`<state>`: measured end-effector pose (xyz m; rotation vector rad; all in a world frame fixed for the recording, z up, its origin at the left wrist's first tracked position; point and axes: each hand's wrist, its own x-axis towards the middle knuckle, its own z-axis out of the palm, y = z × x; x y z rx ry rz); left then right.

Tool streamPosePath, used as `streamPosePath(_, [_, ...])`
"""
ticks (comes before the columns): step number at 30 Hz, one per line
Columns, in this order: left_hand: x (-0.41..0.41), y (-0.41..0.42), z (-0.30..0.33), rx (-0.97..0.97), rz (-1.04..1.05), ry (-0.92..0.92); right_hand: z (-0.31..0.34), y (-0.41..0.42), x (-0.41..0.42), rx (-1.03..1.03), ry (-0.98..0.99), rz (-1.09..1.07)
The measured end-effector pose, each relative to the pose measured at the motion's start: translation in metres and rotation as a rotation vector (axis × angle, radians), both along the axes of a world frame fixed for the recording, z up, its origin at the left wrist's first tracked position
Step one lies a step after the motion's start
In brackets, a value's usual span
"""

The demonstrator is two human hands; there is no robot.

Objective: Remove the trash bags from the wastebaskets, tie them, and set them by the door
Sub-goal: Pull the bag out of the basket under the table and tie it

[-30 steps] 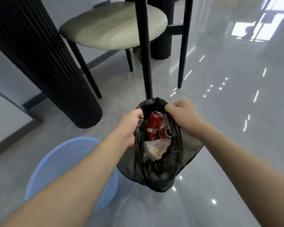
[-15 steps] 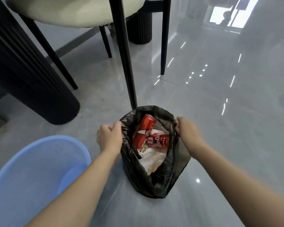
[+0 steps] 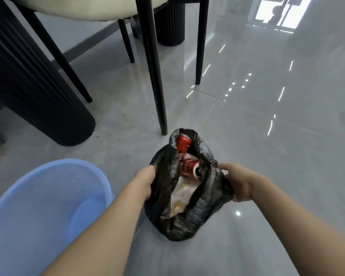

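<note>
A black trash bag (image 3: 187,222) sits on the grey floor, its mouth open. Inside it lie two red cans (image 3: 189,166) and crumpled pale wrappers (image 3: 180,196). My left hand (image 3: 144,181) grips the bag's left rim. My right hand (image 3: 240,182) grips the right rim, and the two hands hold the mouth apart. The blue mesh wastebasket (image 3: 48,200) stands at the lower left with no bag in it.
A chair with black legs (image 3: 155,76) and a pale seat stands just beyond the bag. Two ribbed black table pillars (image 3: 34,92) rise at left and at the back. Glossy grey tile floor (image 3: 267,136) spreads to the right.
The bag has come down from being held in the air to rest on the floor. My hands slid apart along its rim and nearer to me, widening the mouth.
</note>
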<state>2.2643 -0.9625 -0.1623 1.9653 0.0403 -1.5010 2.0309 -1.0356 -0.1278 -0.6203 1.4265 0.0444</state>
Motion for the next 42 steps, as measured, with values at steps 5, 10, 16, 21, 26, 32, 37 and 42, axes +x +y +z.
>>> streamPosePath(5, [-0.004,-0.002,0.044,-0.11,0.092,-0.107,0.028,-0.015,0.0,-0.278,0.09,0.23])
streamPosePath(10, [-0.004,-0.005,0.106,-0.329,0.176,0.021,0.068,-0.022,0.009,-0.55,0.017,0.169])
streamPosePath(16, [0.022,0.0,0.153,-0.721,0.117,-0.487,0.107,-0.035,0.018,-0.751,-0.12,0.052])
streamPosePath(21, [0.084,0.008,0.15,-0.572,0.356,-0.912,0.119,-0.051,0.003,-0.858,0.002,-0.081])
streamPosePath(26, [0.1,0.015,0.171,-0.444,0.268,-1.089,0.14,-0.06,0.009,-1.185,0.305,0.03])
streamPosePath(32, [0.034,0.015,0.185,-0.46,-0.91,-1.554,0.167,-0.04,0.044,-1.389,0.458,0.287])
streamPosePath(37, [0.016,-0.013,0.146,-0.327,-1.395,-1.456,0.177,-0.031,0.044,-1.296,0.274,0.256])
streamPosePath(42, [0.023,-0.036,0.142,-0.226,-1.196,-1.379,0.187,-0.026,0.024,-1.202,0.333,0.352])
